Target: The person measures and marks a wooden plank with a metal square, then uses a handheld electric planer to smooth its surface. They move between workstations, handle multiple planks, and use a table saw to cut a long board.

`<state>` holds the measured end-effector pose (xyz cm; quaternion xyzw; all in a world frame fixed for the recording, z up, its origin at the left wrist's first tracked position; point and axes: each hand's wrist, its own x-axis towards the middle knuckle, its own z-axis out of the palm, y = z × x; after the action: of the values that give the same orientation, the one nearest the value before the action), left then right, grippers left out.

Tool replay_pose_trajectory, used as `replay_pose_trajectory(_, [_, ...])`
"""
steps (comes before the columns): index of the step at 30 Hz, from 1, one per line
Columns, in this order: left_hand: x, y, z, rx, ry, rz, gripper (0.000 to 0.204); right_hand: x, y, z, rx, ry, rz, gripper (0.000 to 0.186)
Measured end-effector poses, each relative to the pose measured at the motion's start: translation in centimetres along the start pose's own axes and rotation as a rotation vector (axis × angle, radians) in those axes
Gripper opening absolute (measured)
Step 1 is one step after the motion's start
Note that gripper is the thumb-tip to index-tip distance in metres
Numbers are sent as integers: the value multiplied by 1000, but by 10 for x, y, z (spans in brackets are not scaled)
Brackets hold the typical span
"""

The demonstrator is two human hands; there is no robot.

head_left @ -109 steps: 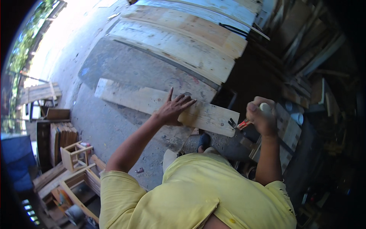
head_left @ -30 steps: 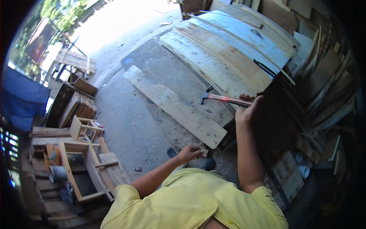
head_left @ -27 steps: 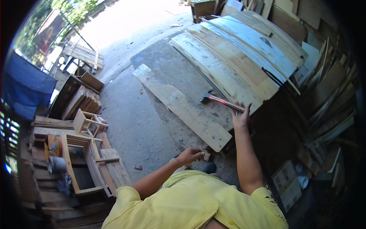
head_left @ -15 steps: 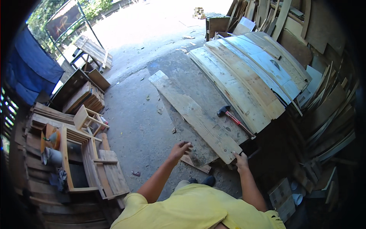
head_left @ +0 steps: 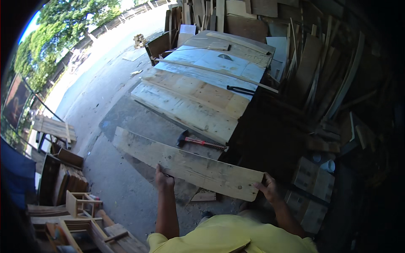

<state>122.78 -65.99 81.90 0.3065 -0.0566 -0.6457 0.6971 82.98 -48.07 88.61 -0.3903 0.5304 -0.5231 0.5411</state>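
Observation:
A long, knotted wooden plank (head_left: 185, 163) spans the space in front of me, tilted so that its broad face shows. My left hand (head_left: 163, 179) grips its near edge, thumb on the face and fingers hidden beneath. At the plank's right end my right hand (head_left: 269, 188) is closed round the corner, thumb on the face. Just beyond the plank a claw hammer (head_left: 200, 142) with a red and black handle lies on the grey worktable (head_left: 126, 110). Farther back, wide pale boards (head_left: 190, 105) rest side by side on the table.
A saw blade (head_left: 225, 57) and a dark clamp-like tool (head_left: 241, 90) lie on the far boards. Scrap timber (head_left: 310, 63) leans along the right and back. Wooden frames and a small stool (head_left: 82, 203) stand at lower left. Stacked wooden blocks (head_left: 312, 179) are at my right.
My left hand, free before, has taken hold of the plank's near edge. The plank has been tipped up and now lies more crosswise. My view has turned to the right.

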Motion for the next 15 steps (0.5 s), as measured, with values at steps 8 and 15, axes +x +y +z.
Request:
replay_pose_trajectory(8, [-4,-205,211,217,-198,-29,30,-23,20,-207,161,285,33,50])
replay_pose_trajectory(15, [14,-349,309,218,-306,-186,37,-7,3,-319,200,502,67,48])
